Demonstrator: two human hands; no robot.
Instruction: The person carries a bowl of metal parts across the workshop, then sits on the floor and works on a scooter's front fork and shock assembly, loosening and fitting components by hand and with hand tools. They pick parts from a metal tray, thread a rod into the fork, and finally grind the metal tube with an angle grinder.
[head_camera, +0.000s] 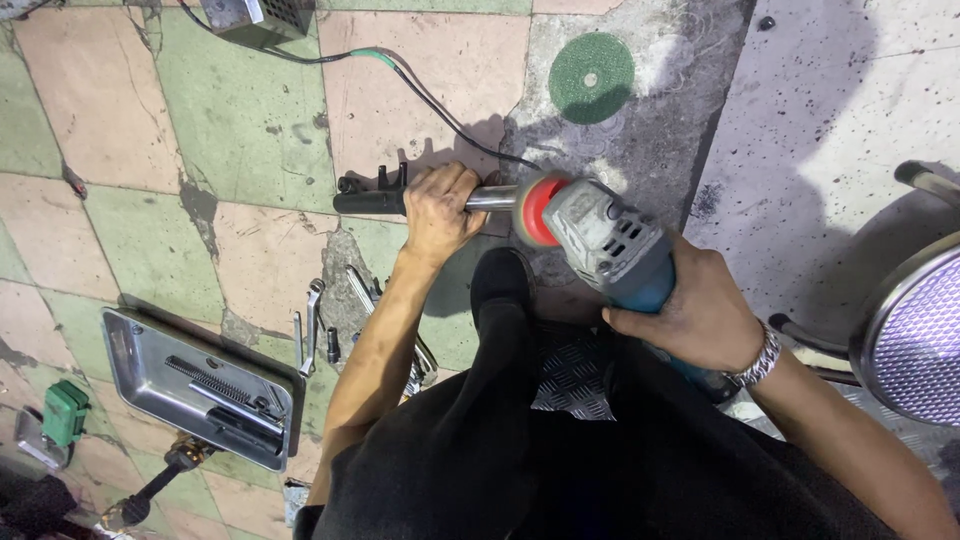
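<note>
My left hand (440, 208) grips a metal rod with a black bracketed end (372, 198) and holds it level above the tiled floor. My right hand (697, 312) holds a blue and grey angle grinder (612, 243) by its body. The grinder's red spinning disc (536, 210) presses against the shiny part of the rod just right of my left hand. A black cable (430, 100) runs from the grinder area up toward the top left. My dark-trousered knee and shoe (500, 290) sit under the rod.
A green abrasive disc (591, 76) lies on the floor above the grinder. A metal tray (195, 385) with a spring and parts sits lower left. Wrenches (312, 320) lie beside it. A round metal stool (905, 320) stands at right. A small green device (64, 412) lies at far left.
</note>
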